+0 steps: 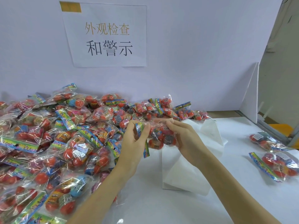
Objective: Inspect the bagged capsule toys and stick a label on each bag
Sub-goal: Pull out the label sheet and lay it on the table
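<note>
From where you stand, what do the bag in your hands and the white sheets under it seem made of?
Held bag: thin clear plastic film, glossy, judging by its crinkles and glints. Its header strip: probably printed card or foil. White sheets: matte, creased, likely paper or label backing.

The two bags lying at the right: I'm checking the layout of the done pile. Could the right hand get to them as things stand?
Probably yes. Bare table lies between the right hand and the two bags, but that hand now grips the held bag with the left hand.
</note>
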{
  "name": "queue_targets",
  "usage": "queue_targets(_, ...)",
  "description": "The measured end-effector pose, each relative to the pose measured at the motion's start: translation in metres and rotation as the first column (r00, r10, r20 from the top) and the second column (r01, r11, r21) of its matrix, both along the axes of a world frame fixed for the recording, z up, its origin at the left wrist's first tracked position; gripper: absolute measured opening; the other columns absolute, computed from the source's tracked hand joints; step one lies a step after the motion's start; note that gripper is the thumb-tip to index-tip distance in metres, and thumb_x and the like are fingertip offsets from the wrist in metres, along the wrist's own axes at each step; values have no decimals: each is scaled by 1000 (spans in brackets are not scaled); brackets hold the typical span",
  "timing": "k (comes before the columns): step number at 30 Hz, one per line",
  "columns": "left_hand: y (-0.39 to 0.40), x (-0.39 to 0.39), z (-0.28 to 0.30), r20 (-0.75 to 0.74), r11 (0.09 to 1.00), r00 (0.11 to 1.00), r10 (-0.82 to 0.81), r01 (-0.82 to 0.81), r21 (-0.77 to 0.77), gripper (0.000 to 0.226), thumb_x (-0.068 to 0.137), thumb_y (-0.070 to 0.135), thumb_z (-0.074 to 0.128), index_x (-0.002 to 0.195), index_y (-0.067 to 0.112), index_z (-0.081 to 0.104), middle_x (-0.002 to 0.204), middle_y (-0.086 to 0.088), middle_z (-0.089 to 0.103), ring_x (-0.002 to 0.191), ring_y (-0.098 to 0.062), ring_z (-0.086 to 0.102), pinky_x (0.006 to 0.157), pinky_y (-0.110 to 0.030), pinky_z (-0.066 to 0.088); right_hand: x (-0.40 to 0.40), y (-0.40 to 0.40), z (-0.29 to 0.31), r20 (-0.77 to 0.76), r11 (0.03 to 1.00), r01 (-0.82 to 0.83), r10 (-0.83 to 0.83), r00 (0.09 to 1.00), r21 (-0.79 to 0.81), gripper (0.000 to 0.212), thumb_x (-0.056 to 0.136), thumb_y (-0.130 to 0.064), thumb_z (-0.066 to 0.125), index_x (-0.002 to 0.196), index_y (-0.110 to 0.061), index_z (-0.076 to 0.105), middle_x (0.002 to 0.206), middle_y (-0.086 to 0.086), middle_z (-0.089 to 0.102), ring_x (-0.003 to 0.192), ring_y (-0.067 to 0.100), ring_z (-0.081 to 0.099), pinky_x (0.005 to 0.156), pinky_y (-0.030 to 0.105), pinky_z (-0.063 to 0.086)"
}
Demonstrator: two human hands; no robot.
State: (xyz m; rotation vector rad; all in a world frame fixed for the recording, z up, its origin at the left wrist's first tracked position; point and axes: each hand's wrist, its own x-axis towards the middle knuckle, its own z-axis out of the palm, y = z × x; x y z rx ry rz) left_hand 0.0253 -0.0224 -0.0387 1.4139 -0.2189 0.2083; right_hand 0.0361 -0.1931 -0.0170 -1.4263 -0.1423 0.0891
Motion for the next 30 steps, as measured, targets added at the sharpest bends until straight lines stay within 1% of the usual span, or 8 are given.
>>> queue_targets(3, 1, 4, -1, 0, 996, 998, 70, -70, 50, 17, 104, 36, 61, 91, 25, 57, 91, -19, 64, 85, -30, 69, 78, -46, 62, -1, 1, 2, -28, 999, -9, 10, 1000, 35, 37, 102, -42, 57, 120, -17, 78, 118, 9, 77, 112, 28, 73, 84, 31, 56)
queue_targets(8, -2, 1, -1, -47, 999, 998, 45, -45, 13, 28, 102, 43, 62, 98, 16, 56, 98, -36, 55, 89, -38, 63, 87, -67, 56, -1, 2, 6, -44, 977, -28, 38, 998, 210, 45, 94, -47, 61, 123, -16, 76, 116, 8, 77, 99, 21, 75, 76, 26, 59)
queue_targets(12, -5, 5, -1, -152, 963, 988, 24, -64, -263, 20, 104, 24, 61, 107, 4, 59, 101, -24, 69, 96, -37, 73, 76, -49, 65, 3, -6, 5, 55, 1000, -26, 25, 998, 16, 45, 96, -46, 64, 125, -12, 71, 114, 9, 77, 103, 26, 74, 90, 34, 60)
queue_targets(15, -1, 7, 6, -220, 890, 969, -112, -1, -457, 17, 101, 17, 65, 109, 2, 67, 100, -16, 75, 93, -31, 74, 72, -36, 62, 4, -8, 2, 75, 999, 39, -39, 996, 8, 42, 88, -40, 75, 117, -9, 73, 104, 9, 79, 93, 23, 74, 81, 27, 59)
queue_targets(20, 1, 6, 6, -176, 983, 983, -46, 13, -184, 30, 89, 47, 77, 112, 28, 73, 115, -4, 75, 112, -29, 70, 98, -45, 52, 3, -10, 4, 99, 998, 31, -25, 995, -62, 45, 85, -46, 77, 115, -14, 75, 104, 11, 79, 89, 21, 74, 78, 32, 58)
queue_targets(25, 2, 4, 4, -95, 1000, 995, -16, 16, -1, 19, 97, 28, 70, 107, 14, 78, 98, -10, 78, 86, -29, 74, 83, -37, 60, -2, -5, 5, 108, 980, 12, 10, 994, -200, 49, 87, -63, 65, 90, -16, 79, 83, 11, 74, 65, 19, 62, 61, 24, 52)
queue_targets(28, 3, 4, 4, -54, 999, 998, 25, -23, 38, 15, 93, 26, 75, 101, 13, 78, 90, -8, 78, 74, -18, 70, 77, -31, 60, -1, -1, 2, 119, 958, 53, -20, 993, -280, 63, 90, -68, 56, 98, -9, 77, 94, 20, 76, 78, 38, 68, 83, 40, 61)
queue_targets(30, 7, 5, 5, -25, 999, 999, 34, -33, 20, 17, 87, 29, 79, 97, 16, 82, 87, -7, 78, 71, -14, 68, 75, -27, 59, -2, -1, 2, 139, 975, 44, -14, 990, -216, 48, 95, -58, 55, 105, -17, 79, 100, 10, 79, 90, 30, 75, 81, 35, 61)
